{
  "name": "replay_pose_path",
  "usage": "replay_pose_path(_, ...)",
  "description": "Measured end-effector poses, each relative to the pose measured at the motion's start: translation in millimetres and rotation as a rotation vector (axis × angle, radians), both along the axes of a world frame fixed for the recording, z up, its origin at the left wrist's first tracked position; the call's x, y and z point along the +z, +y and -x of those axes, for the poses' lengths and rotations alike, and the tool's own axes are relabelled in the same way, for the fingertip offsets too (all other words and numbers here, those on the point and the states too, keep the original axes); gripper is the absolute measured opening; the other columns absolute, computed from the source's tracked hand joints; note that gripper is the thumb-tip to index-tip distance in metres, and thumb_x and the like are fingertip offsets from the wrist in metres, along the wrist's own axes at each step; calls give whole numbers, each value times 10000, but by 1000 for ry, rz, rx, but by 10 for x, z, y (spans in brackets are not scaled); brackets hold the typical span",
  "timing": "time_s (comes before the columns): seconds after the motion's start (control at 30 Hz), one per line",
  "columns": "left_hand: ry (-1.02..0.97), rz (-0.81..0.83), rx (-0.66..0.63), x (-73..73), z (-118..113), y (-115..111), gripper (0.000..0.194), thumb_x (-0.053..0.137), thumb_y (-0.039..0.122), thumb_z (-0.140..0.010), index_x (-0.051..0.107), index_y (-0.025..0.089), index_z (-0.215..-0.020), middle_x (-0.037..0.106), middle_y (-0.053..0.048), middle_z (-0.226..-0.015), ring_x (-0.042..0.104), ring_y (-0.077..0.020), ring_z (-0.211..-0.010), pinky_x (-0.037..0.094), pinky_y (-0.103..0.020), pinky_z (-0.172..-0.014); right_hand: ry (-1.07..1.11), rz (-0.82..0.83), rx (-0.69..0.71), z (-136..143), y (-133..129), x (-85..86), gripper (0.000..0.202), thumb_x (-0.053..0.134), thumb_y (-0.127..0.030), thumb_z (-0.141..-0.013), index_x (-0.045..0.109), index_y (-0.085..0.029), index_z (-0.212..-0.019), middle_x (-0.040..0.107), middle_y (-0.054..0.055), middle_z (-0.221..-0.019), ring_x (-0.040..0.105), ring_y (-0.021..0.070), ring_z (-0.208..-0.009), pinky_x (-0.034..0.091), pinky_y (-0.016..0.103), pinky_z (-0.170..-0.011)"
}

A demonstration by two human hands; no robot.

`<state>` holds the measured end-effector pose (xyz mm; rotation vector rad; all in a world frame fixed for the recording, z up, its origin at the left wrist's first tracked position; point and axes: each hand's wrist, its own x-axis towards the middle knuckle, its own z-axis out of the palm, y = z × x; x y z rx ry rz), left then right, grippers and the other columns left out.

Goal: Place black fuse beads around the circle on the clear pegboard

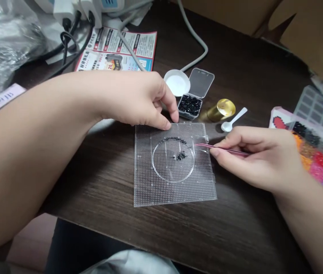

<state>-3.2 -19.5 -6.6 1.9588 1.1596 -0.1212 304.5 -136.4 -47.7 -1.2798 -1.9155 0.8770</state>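
Note:
A clear square pegboard (150,190) lies on the dark table, with a transparent ring (153,163) on it. Black beads (181,156) form a small heap inside the ring, and a row of them follows its upper edge. My left hand (147,101) rests thumb and fingertip at the board's top edge, the thumb and finger apart. Pink tweezers (226,149) are pinched in my right hand (252,156), their tips over the board by the ring's upper right. Whether the tips hold a bead is too small to tell.
Behind the board are an open box of black beads (190,105), a white dish (177,83), a gold cylinder (221,110) and a white spoon (234,120). Colourful beads (318,160) lie right; cables (195,34), leaflet (132,45) and plastic wrap (4,49) lie farther back.

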Motion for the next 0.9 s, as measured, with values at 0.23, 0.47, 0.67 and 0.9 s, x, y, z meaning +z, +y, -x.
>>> replay_pose_path(0.23, 5, -30, -25, -94, -11, 95, 469, 1023, 557, -834, 1008, 313, -1234, 648, 5, -629, 600, -227, -652, 388, -408, -704, -6, 26, -8, 15, 1, 9, 231, 948, -213, -949, 833, -252, -753, 629, -31, -564, 460, 92, -457, 271, 245, -442)
replay_pose_path(0.47, -28, -45, 7, 122, -51, -156, 144, 863, 430, -978, 879, 295, -1027, 595, 52, -638, 441, -174, -636, 343, -402, -698, -7, 57, 46, 9, 29, 10, 287, 1055, -311, -960, 845, -257, -772, 658, -23, -575, 461, 113, -434, 275, 262, -411)
replay_pose_path(0.67, 32, -24, 34, 115, -67, -138, 151, 876, 410, -944, 878, 282, -1025, 588, 38, -621, 505, -208, -682, 348, -412, -742, -2, 60, 18, 13, 21, 18, 315, 1053, -348, -964, 830, -261, -760, 651, -11, -571, 503, 134, -470, 322, 258, -429)
replay_pose_path(0.9, 133, -44, -9, 77, -80, 9, 358, 920, 544, -893, 932, 277, -1131, 727, -8, -685, 598, -231, -684, 353, -417, -745, -19, 14, 10, 19, -14, 9, 281, 1000, -266, -975, 844, -260, -741, 630, -6, -574, 454, 118, -480, 281, 267, -433)
